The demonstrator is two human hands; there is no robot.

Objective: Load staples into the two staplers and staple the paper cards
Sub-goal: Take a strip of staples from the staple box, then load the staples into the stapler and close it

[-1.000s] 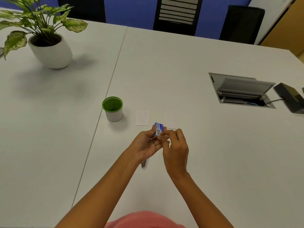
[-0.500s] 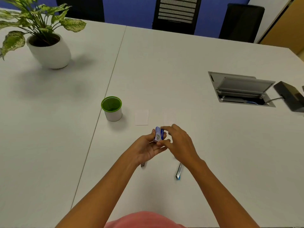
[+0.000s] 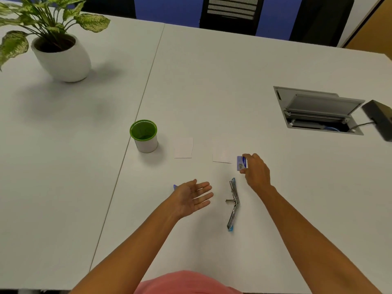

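Note:
My right hand (image 3: 255,174) holds a small blue staple box (image 3: 241,163) just above the table, beside the right paper card (image 3: 223,152). A second white card (image 3: 183,147) lies to its left. An opened metal stapler with blue ends (image 3: 233,203) lies flat between my hands. My left hand (image 3: 194,197) is open, palm up, holding nothing. A blue tip of the other stapler (image 3: 174,186) peeks out behind my left hand; the rest of it is hidden.
A green-rimmed white cup (image 3: 144,136) stands left of the cards. A potted plant (image 3: 60,48) sits at the far left. An open cable hatch (image 3: 318,111) and a black box (image 3: 379,118) are at the right. Chairs stand beyond the table.
Both hands held the staple box together before. Now my right hand has carried it to the right, and my left hand has let go and opened. The opened stapler is uncovered.

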